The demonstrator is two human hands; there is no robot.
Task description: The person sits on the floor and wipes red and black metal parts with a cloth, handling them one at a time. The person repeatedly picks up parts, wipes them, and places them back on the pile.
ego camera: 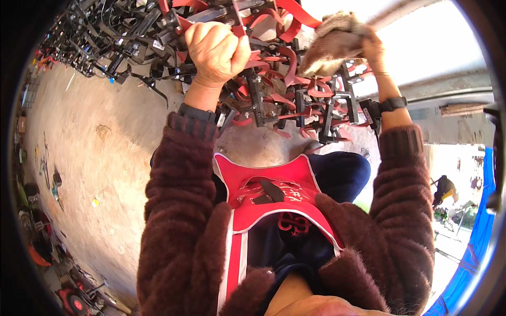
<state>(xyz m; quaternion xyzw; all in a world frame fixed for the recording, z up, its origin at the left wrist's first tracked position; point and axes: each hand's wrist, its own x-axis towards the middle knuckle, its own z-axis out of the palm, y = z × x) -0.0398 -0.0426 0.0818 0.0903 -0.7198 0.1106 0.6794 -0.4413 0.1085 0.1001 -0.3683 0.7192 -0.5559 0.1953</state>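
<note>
My left hand (pixel 217 51), at the top centre, is closed in a fist around part of a black and red metal frame with curved red blades (pixel 290 63); the gripped part is mostly hidden by the fingers. At the upper right, my right hand (pixel 373 49) grips a bunched brown and tan cloth (pixel 332 45). The cloth hangs over the red blades and black brackets of the stacked metal assemblies. More black bars (pixel 255 94) and red curved pieces lie between and below the two hands.
A large heap of black metal parts (pixel 134 35) fills the upper left. Concrete floor (pixel 99 150) spreads to the left, with a green tool (pixel 56 183) on it. Assorted equipment lines the far left edge. A blue sheet (pixel 480 221) hangs at the right. My knee (pixel 340 173) is close below the assemblies.
</note>
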